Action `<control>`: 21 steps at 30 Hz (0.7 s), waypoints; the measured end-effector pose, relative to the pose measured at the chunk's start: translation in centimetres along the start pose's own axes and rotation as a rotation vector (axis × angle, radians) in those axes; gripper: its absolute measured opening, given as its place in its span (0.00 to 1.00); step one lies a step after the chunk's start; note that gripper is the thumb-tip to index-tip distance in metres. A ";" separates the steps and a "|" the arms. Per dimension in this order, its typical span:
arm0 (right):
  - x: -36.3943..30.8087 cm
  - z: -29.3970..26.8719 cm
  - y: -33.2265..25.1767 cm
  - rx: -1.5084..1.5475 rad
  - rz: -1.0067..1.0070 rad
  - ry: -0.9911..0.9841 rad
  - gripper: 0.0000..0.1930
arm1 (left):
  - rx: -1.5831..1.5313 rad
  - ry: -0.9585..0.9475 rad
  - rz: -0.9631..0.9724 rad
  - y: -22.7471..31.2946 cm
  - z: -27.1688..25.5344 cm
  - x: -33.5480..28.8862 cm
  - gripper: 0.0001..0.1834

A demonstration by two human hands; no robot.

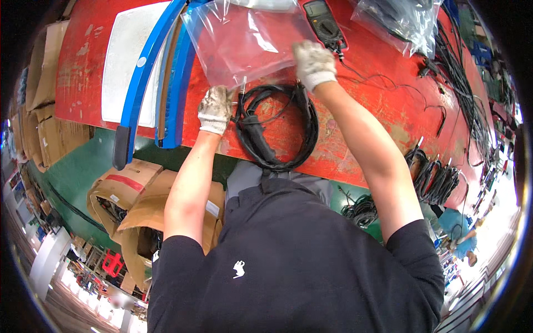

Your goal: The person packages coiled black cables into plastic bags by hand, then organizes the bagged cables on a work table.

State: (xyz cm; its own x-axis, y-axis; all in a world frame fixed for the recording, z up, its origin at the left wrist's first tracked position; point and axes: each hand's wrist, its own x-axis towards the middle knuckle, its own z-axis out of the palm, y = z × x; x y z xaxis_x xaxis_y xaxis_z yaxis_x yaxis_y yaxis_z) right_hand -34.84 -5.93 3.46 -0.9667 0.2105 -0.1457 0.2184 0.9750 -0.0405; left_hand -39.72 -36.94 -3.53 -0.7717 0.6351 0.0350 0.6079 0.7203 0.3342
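Note:
A clear plastic bag (250,41) lies on the red worktable, its near edge stretching between my two gloved hands. My left hand (215,109) is closed at the bag's near left corner, close to a bare metal tip. My right hand (315,64), slightly blurred, is closed at the near right corner, beside the multimeter (323,22). A coiled black cable (312,130) rests at the table's near edge between my forearms, just in front of my body. A thick black handle (258,139) lies inside the coil.
Blue curved bars (141,83) and a white board (130,61) lie on the left of the red table (83,72). More bagged cable (402,25) and loose black cables (458,77) are at the right. Cardboard boxes (147,186) stand below left; cable bundles (436,180) hang right.

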 end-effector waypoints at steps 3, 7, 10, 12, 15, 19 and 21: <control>-2.1 -1.1 1.7 0.117 0.245 -0.059 0.14 | 0.023 -0.115 -0.049 -0.9 0.0 -0.5 0.14; -4.6 0.7 3.4 0.287 0.720 -0.276 0.19 | 0.116 -0.067 -0.369 1.6 -1.3 0.2 0.17; -6.4 5.6 5.3 0.461 0.607 -0.218 0.19 | -0.016 -0.342 -0.452 1.1 -1.9 1.0 0.20; -8.4 10.3 8.1 0.768 0.608 -0.217 0.21 | -0.104 -0.408 -0.432 1.3 -1.6 1.5 0.20; -8.4 7.0 4.6 1.277 0.630 -0.353 0.24 | -0.174 -0.485 -0.482 0.6 -2.5 -0.2 0.16; -8.9 4.2 1.2 0.908 0.578 -0.303 0.27 | -0.491 -0.367 -0.556 2.3 -0.6 -3.5 0.15; -9.9 4.9 0.4 0.859 0.653 -0.250 0.27 | -0.371 -0.316 -0.580 5.0 -0.9 -3.4 0.14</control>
State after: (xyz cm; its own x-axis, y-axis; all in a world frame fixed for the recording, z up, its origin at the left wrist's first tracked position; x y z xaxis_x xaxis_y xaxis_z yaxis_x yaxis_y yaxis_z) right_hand -24.55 -7.99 0.07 -0.5990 0.5517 -0.5804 0.7899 0.2879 -0.5415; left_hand -34.19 -35.75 -1.10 -0.8245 0.2729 -0.4957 -0.0252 0.8575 0.5139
